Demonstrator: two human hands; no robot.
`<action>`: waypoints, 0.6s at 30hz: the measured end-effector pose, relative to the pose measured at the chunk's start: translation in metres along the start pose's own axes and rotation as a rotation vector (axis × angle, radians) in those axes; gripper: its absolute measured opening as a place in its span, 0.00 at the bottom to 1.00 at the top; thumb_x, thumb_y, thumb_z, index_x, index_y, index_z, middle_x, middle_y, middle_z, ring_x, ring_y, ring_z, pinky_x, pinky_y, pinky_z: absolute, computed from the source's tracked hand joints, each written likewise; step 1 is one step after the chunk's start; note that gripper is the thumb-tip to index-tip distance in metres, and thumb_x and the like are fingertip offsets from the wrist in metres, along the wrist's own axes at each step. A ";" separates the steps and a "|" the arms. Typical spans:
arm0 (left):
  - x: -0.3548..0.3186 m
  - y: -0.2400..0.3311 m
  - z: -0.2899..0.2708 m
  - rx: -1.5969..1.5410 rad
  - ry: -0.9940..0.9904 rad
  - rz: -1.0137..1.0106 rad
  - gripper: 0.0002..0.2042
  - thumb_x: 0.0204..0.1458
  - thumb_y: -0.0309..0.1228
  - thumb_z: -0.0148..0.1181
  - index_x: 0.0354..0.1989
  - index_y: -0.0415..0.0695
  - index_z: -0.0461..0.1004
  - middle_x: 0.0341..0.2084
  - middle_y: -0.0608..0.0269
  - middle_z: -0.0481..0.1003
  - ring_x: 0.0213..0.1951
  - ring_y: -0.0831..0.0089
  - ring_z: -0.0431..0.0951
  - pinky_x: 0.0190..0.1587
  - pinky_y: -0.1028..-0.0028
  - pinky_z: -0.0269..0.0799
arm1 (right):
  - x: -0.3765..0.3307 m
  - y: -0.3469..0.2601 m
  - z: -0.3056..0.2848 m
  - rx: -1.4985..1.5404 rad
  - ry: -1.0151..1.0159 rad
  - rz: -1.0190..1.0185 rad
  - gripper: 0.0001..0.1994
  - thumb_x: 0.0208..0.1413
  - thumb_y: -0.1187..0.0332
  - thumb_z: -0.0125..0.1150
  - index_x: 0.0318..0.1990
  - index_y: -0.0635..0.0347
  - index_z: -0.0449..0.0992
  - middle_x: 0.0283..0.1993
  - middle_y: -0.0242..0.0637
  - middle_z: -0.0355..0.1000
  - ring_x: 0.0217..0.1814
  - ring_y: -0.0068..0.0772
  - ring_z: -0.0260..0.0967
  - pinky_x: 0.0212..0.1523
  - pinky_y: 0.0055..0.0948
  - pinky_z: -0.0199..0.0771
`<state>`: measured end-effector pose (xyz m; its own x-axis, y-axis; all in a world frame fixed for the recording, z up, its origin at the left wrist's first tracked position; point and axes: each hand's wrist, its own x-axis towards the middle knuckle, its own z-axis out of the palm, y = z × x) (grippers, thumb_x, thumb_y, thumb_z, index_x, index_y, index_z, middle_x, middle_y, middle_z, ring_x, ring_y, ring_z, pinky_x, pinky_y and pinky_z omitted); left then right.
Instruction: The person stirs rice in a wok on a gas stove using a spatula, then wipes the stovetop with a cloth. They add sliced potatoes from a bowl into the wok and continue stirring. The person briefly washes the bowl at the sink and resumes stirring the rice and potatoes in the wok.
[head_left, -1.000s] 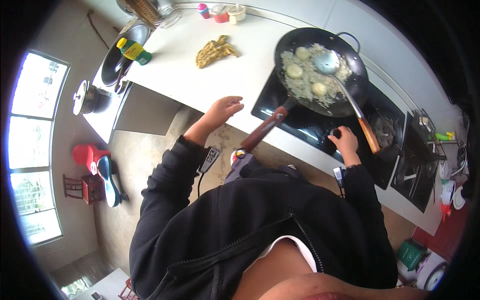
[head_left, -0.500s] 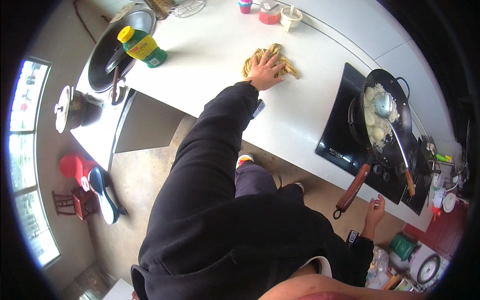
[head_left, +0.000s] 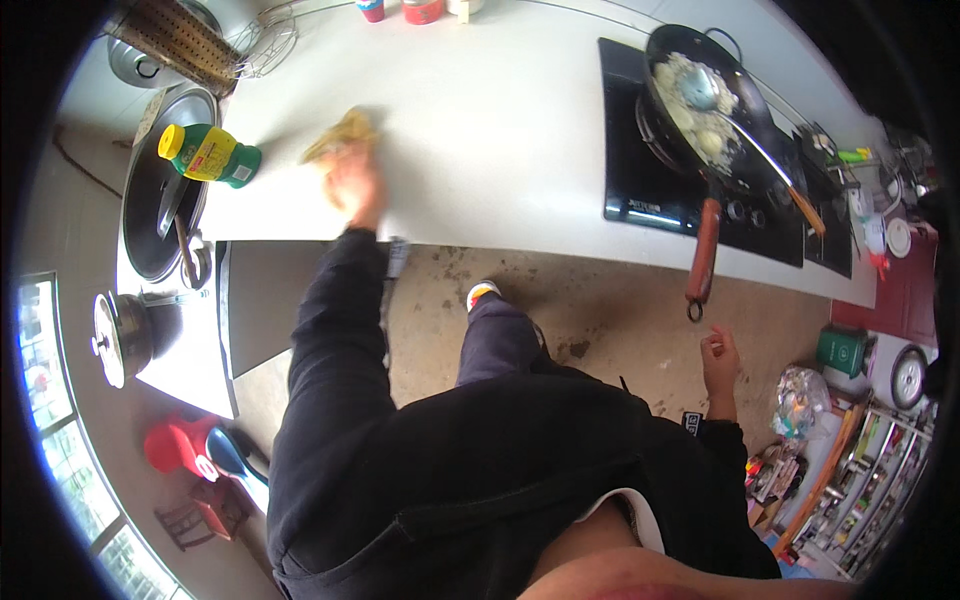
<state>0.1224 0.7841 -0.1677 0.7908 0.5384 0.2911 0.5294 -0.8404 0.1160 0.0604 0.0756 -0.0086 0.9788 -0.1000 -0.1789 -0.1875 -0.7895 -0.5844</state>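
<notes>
Kitchen w/ a long white counter [head_left: 500,120] seen from above, bare concrete floor [head_left: 600,300] below it. A black induction hob [head_left: 640,170] is set into the counter at the right; on it sits a black wok [head_left: 700,100] w/ pale food pieces, its reddish-brown handle [head_left: 702,250] sticking out past the counter edge. A metal ladle [head_left: 700,90] is laid in the wok, bowl in the food, wooden grip end pointing right.

The left hand [head_left: 352,185] is stretched out over the counter in a black sleeve and is pressed onto a yellowish cloth [head_left: 345,135]; fingers are laid flat on it, blurred, so whether the cloth is pinched or only pushed can't be told. The cloth lies on the counter's left part, well apart from the hob. Just left of it a green bottle w/ yellow cap [head_left: 210,155] is lying on its side, near a dark round pan w/ utensils in it [head_left: 160,215]. A lidded pot [head_left: 120,335] is seen further down-left.

The right hand [head_left: 720,360] is held low over the floor, below the wok handle & apart from it; fingers loosely curled, nothing held.

Small jars [head_left: 420,10] are at the counter's far edge. A red stool [head_left: 175,445] is on the floor at lower left.
</notes>
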 end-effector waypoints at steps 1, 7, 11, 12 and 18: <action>-0.006 0.049 0.007 0.043 -0.023 0.128 0.22 0.59 0.40 0.46 0.62 0.52 0.65 0.63 0.57 0.63 0.66 0.51 0.58 0.63 0.49 0.55 | -0.019 -0.001 0.001 0.028 0.002 0.027 0.16 0.55 0.74 0.60 0.52 0.61 0.74 0.36 0.31 0.72 0.32 0.20 0.68 0.33 0.22 0.70; -0.170 0.283 -0.042 -0.628 0.126 0.838 0.13 0.56 0.34 0.54 0.47 0.48 0.78 0.43 0.58 0.78 0.50 0.59 0.75 0.49 0.59 0.71 | -0.117 0.014 0.003 0.175 -0.015 0.023 0.15 0.56 0.72 0.60 0.51 0.60 0.74 0.38 0.30 0.73 0.31 0.20 0.68 0.35 0.22 0.70; -0.247 0.325 -0.113 -1.287 -0.982 0.319 0.17 0.63 0.40 0.50 0.41 0.37 0.76 0.31 0.62 0.79 0.36 0.69 0.78 0.40 0.68 0.72 | -0.166 0.002 0.010 0.854 -0.284 0.225 0.13 0.63 0.63 0.56 0.50 0.60 0.75 0.44 0.33 0.75 0.42 0.25 0.71 0.47 0.29 0.74; -0.264 0.323 -0.129 -1.399 -1.101 0.352 0.19 0.65 0.43 0.48 0.43 0.36 0.75 0.34 0.64 0.77 0.39 0.77 0.75 0.42 0.72 0.72 | -0.174 -0.007 0.014 1.095 -0.365 0.182 0.14 0.64 0.60 0.54 0.50 0.59 0.75 0.45 0.34 0.75 0.43 0.26 0.71 0.48 0.32 0.74; -0.338 0.328 -0.208 -2.467 -2.863 0.034 0.21 0.66 0.47 0.42 0.47 0.40 0.72 0.41 0.54 0.76 0.40 0.63 0.79 0.47 0.67 0.77 | -0.166 -0.090 0.062 1.468 -0.160 0.163 0.15 0.67 0.55 0.49 0.36 0.56 0.73 0.27 0.27 0.72 0.25 0.25 0.66 0.29 0.30 0.70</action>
<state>-0.0350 0.3133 -0.0302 0.3001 -0.7927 0.5307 0.9475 0.3122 -0.0695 -0.0906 0.2012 0.0248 0.9382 0.0178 -0.3456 -0.3010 0.5348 -0.7896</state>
